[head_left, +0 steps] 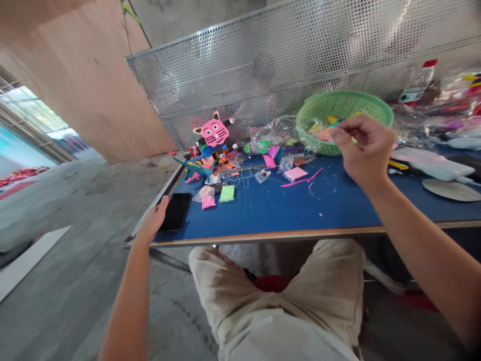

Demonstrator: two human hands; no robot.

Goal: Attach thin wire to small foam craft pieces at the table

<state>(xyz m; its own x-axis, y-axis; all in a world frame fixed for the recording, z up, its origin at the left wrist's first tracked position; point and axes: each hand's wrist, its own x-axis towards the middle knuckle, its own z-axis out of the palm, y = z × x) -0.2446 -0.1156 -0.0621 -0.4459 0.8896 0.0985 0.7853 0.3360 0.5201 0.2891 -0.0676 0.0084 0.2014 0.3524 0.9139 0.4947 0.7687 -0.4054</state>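
My left hand [153,219] is at the left end of the blue table, its thumb on the edge of a black phone [177,211] that lies on the tabletop. My right hand [366,145] is raised in front of the green basket [345,103], thumb and forefinger pinched together; anything between them is too small to make out. Colourful packets sit inside the basket. Right of the phone lie a pink packet [208,201] and a light green packet [227,193]. Behind them stands a pink cat figure [215,132] among coloured clay pieces.
Pink plastic tools [300,181] and a pink packet [295,173] lie mid-table. A perforated metal screen [225,65] rises behind. At the right are a red-capped bottle [417,82], plastic bags and a grey oval piece [453,190]. The table's front edge [270,235] runs above my knees.
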